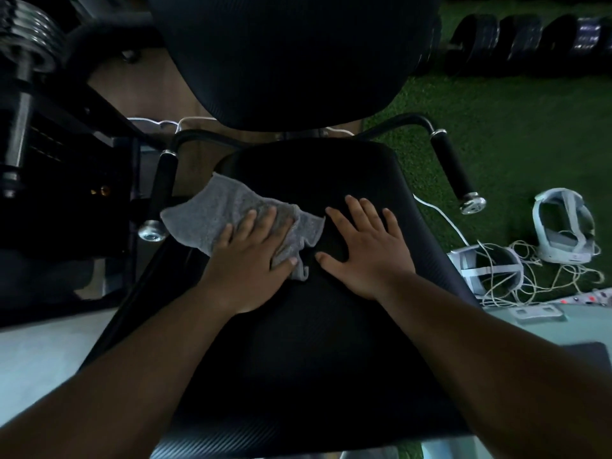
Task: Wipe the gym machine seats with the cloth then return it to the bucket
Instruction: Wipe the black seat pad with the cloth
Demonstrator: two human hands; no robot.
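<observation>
The left hand [251, 260] covered the middle of the grey terry cloth [215, 213], hiding that part. The black padded backrest [291, 58] and the black textured seat pad [298, 376] were cut off by the top and bottom edges. The row of dark weight plates [526, 38] at the upper right was blurred. The bucket could not be made out.

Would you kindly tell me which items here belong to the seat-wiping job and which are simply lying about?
Part of the job:
- grey cloth, pressed flat under the left hand
- black seat pad, with the right hand resting flat on it
- backrest pad

Just lying about:
- two white headsets and tangled cables on the green turf
- weight plates

No bucket is in view.
</observation>
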